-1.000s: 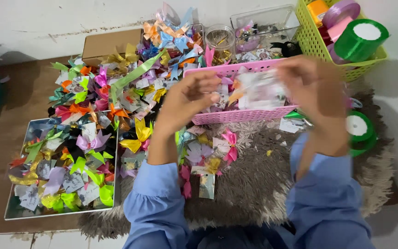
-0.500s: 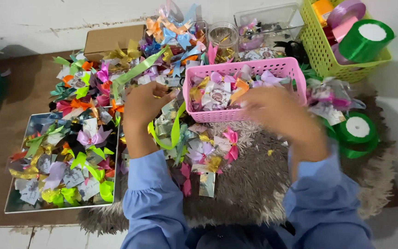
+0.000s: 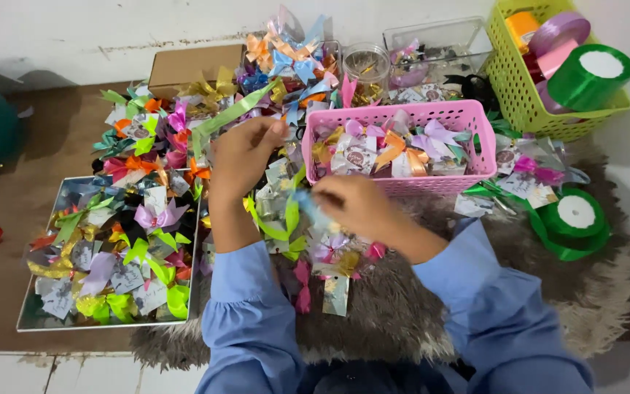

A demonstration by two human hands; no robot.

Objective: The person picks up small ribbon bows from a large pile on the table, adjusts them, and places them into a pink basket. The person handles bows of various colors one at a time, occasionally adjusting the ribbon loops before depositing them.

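Observation:
My left hand (image 3: pixel 246 157) hovers over a heap of small ribbon bows (image 3: pixel 184 146), its fingers pinched together at a bright green ribbon (image 3: pixel 286 219) that loops down between my hands. My right hand (image 3: pixel 355 204) is just in front of the pink basket (image 3: pixel 402 113), with its fingers closed on a pale blue ribbon piece (image 3: pixel 308 208). The pink basket is full of packed bows with paper tags. More bows lie on the fur rug (image 3: pixel 402 314) under my hands. Both of my arms are in blue sleeves.
A flat tray (image 3: pixel 38 322) of bows lies at the left. Behind stand a cardboard box (image 3: pixel 191 66), a glass jar (image 3: pixel 366 66) and a clear plastic box (image 3: pixel 439 40). A green basket (image 3: pixel 519 95) of ribbon rolls stands at the right, with a green roll (image 3: pixel 576 219) on the rug.
Both hands have come down from over the pink basket to the pile in front of it. The left hand moved left, and the right hand now holds pale blue ribbon.

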